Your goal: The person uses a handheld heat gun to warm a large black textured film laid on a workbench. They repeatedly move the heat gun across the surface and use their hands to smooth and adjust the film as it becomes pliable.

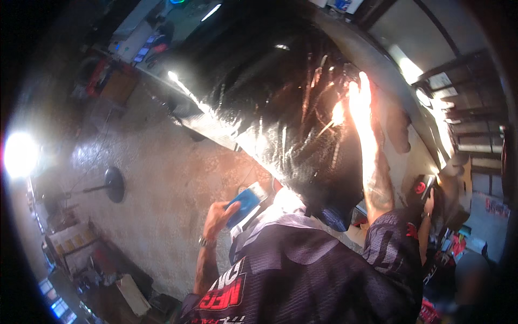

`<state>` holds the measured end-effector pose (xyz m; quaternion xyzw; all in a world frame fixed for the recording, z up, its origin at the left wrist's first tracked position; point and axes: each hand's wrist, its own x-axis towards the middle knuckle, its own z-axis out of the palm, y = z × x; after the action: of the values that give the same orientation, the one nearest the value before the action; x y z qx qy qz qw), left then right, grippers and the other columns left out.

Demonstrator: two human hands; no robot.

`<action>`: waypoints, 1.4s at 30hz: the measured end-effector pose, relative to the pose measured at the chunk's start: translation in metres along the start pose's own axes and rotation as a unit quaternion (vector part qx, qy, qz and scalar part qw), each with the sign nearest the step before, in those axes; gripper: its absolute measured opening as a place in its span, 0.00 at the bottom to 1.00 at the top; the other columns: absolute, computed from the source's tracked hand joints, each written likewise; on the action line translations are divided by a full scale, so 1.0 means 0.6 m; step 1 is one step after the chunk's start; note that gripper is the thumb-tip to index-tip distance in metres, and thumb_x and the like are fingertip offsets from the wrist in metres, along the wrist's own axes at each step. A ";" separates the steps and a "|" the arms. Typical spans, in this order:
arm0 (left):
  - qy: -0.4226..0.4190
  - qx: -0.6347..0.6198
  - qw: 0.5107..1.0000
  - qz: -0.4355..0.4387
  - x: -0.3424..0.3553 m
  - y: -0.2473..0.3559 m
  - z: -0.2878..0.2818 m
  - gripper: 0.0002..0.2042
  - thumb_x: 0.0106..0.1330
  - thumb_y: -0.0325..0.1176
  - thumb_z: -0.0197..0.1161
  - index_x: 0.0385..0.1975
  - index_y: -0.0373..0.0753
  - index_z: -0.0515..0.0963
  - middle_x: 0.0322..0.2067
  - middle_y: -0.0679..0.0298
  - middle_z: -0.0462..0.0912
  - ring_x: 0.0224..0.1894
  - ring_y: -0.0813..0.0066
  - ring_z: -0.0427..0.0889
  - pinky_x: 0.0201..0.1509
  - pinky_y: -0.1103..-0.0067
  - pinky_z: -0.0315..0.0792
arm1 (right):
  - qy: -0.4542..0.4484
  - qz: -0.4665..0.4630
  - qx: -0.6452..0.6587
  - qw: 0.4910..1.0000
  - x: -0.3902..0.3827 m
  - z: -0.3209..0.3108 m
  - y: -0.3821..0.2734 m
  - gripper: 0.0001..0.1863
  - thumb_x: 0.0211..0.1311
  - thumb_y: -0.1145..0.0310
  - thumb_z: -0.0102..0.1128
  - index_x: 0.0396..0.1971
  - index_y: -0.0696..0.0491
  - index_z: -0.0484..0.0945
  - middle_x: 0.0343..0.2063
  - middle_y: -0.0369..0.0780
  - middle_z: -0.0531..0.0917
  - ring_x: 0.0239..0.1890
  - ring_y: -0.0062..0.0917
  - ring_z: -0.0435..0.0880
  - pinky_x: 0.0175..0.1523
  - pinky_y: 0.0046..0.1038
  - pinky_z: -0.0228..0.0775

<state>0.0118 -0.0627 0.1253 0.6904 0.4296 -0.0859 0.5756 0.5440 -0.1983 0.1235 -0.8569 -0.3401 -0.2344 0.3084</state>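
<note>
Nearest, the wearer's dark patterned shirt (324,270) fills the lower middle, between and below both grips, and covers whatever lies behind it. The left grip (217,217) is closed around a flat blue object (246,204) with a pale end; glare and blur leave its exact kind unclear. Just ahead of and to the right of this grip begins a large, dark, glossy sheet (259,81), wrinkled and streaked with reflections. The right grip (362,102) is not closed on anything: its fingers stretch forward along the sheet's right side, so washed out by light that I cannot tell whether the palm presses on it. Below and to the right of the right grip, another person's hand (430,205) is at a dark object with a red mark (423,187), partly lost in shadow. Left of the left grip spreads the brown floor (156,146), where a round dark disc (114,184) shows; farther off, a glaring lamp (20,155) bleaches its surroundings. Ahead and left stands a brown box (120,86), dim and soft. The sheet's far end fades into darkness toward the upper edge.
</note>
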 end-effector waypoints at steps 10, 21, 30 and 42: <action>0.037 0.115 0.924 0.362 -0.047 0.015 -0.006 0.24 0.49 0.50 0.77 0.17 0.35 0.74 0.19 0.54 0.78 0.35 0.51 0.87 0.48 0.64 0.78 | -0.492 0.325 0.501 0.634 -0.303 -0.244 -0.389 0.23 0.65 0.64 0.67 0.55 0.61 0.77 0.48 0.40 0.85 0.52 0.23 0.81 0.58 0.26 0.72; 0.009 0.127 0.932 0.340 -0.114 0.074 0.045 0.23 0.53 0.47 0.75 0.13 0.37 0.71 0.16 0.54 0.74 0.26 0.55 0.83 0.36 0.67 0.78 | -0.314 0.270 0.379 0.827 -0.033 -0.267 -0.098 0.09 0.68 0.64 0.59 0.33 0.52 0.82 0.29 0.34 0.85 0.29 0.14 0.82 0.31 0.18 0.71; 0.059 0.114 0.954 0.270 -0.100 0.113 0.136 0.21 0.55 0.47 0.72 0.17 0.34 0.75 0.21 0.50 0.79 0.31 0.50 0.84 0.40 0.63 0.77 | -0.248 0.128 0.178 0.944 0.174 -0.078 0.153 0.09 0.68 0.69 0.55 0.38 0.56 0.83 0.31 0.34 0.84 0.38 0.19 0.81 0.47 0.25 0.73; 0.065 0.184 0.965 0.177 -0.019 0.057 0.189 0.18 0.57 0.44 0.70 0.20 0.34 0.77 0.27 0.49 0.82 0.40 0.49 0.83 0.46 0.63 0.75 | -0.241 0.120 0.036 0.962 0.042 0.059 0.125 0.26 0.75 0.54 0.41 0.68 0.49 0.63 0.63 0.50 0.70 0.64 0.46 0.71 0.65 0.39 0.65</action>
<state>0.0712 -0.1656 0.1205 0.8538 0.3135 -0.0151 0.4154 0.6218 -0.2061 0.0862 -0.9110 -0.3069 0.0306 0.2737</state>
